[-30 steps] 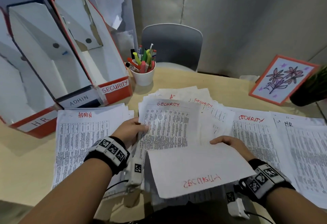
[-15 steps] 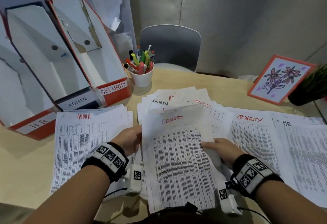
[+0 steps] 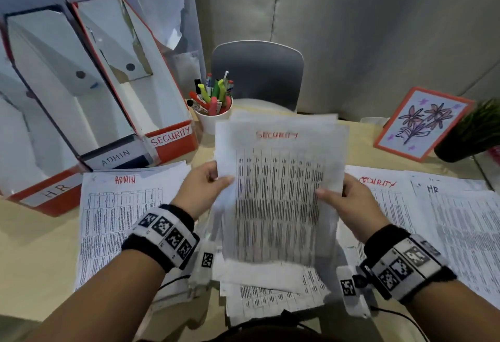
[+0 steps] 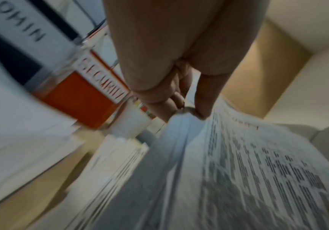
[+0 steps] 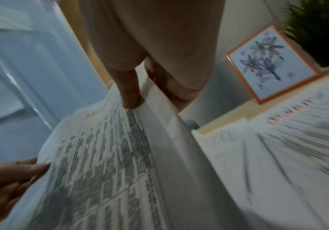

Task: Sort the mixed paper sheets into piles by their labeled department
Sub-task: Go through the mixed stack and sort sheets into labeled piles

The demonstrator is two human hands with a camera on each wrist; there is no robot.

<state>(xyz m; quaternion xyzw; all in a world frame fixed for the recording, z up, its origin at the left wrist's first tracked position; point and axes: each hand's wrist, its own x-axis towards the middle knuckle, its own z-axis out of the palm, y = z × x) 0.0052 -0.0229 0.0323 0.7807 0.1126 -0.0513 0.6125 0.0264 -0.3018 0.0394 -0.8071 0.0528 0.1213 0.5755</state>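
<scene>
Both hands are up off the bench [image 3: 32, 247] with a stack of sheets [image 3: 278, 193], its top page headed SECURITY in red. The left hand [image 3: 201, 190] pinches the stack's left edge, thumb on the front and fingers [image 4: 171, 99] curled behind. The right hand [image 3: 349, 206] grips the right edge the same way, thumb pressed on the print. More loose sheets [image 3: 273, 295] lie beneath, close to the person. On the bench, an ADMIN pile [image 3: 119, 220] sits left, a SECURITY pile [image 3: 378, 195] right, an HR pile [image 3: 460, 220] beyond it. Three labelled file boxes [image 3: 173, 138] stand far left beside a cup of pens [image 3: 213, 122].
</scene>
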